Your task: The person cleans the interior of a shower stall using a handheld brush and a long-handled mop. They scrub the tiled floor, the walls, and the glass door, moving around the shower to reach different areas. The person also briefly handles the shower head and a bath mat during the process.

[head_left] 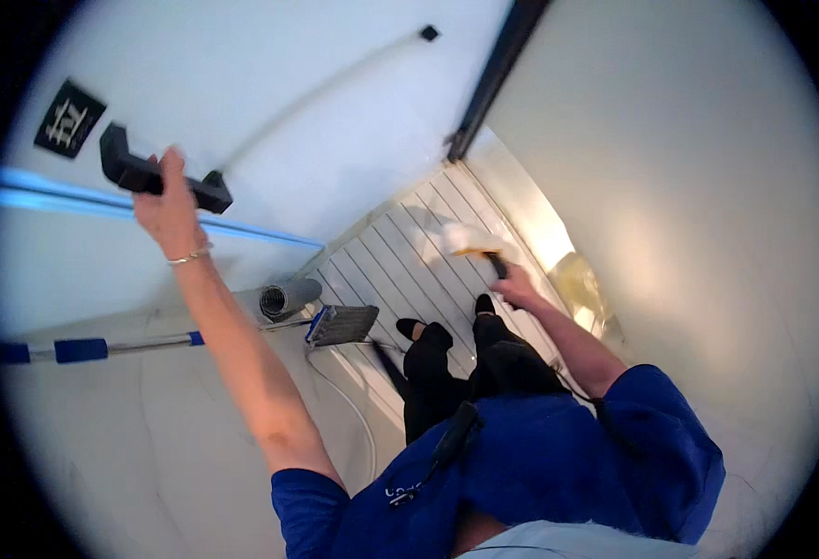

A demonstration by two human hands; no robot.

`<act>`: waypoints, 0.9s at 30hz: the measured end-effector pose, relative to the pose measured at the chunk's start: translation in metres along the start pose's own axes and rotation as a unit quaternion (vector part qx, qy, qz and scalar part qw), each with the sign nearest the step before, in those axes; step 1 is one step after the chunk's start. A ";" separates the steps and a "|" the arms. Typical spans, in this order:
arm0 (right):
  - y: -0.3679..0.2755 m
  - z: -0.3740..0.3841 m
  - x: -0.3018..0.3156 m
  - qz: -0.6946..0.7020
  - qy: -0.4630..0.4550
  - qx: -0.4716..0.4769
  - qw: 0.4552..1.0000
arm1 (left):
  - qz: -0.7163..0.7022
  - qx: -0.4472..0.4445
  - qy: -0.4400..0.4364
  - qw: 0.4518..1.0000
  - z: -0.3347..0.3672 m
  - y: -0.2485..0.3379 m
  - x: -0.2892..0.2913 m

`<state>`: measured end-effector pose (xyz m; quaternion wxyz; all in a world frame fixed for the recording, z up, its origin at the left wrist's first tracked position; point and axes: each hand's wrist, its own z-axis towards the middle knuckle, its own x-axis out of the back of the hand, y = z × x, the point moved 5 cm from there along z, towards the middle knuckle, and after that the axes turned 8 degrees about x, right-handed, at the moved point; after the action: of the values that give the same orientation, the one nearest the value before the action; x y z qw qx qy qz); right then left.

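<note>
My left hand is wrapped round a black door handle fixed to a white door panel. A light bracelet circles that wrist. Lower and to the right, my right hand grips the black handle of a brush. Its head looks white with a yellow edge, but motion blurs it, so the bristles cannot be made out. The brush is held over the slatted floor, in front of my feet.
A flat mop with a blue-gripped pole lies to the left, beside a rolled grey mat. A thin white hose or cord curves below it. A yellowish translucent bag or bundle sits by the right wall. A dark sign is near the handle.
</note>
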<state>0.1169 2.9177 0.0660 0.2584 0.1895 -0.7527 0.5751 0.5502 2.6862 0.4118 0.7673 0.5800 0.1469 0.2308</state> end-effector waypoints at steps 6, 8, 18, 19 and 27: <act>0.084 -0.148 0.116 0.058 0.146 -0.308 0.938 | -0.018 0.018 0.045 0.999 0.016 -0.014 0.005; 0.103 -0.192 0.132 0.089 0.211 -0.357 0.905 | -0.001 0.019 0.068 0.997 0.008 -0.005 0.007; 0.162 -0.266 0.146 0.323 0.278 -0.436 0.793 | 0.088 0.037 -0.020 0.995 -0.096 0.070 -0.041; 0.162 -0.267 0.148 0.330 0.276 -0.436 0.790 | 0.118 0.041 -0.044 0.991 -0.113 0.081 -0.044; 0.203 -0.260 0.178 0.331 0.178 -0.429 0.822 | 0.212 0.106 -0.344 0.909 -0.337 0.150 -0.087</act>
<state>-0.0988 3.2244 0.0712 0.2373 -0.3062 -0.8819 0.2687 0.2819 2.9509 0.4564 0.6376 0.7185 -0.2292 0.1575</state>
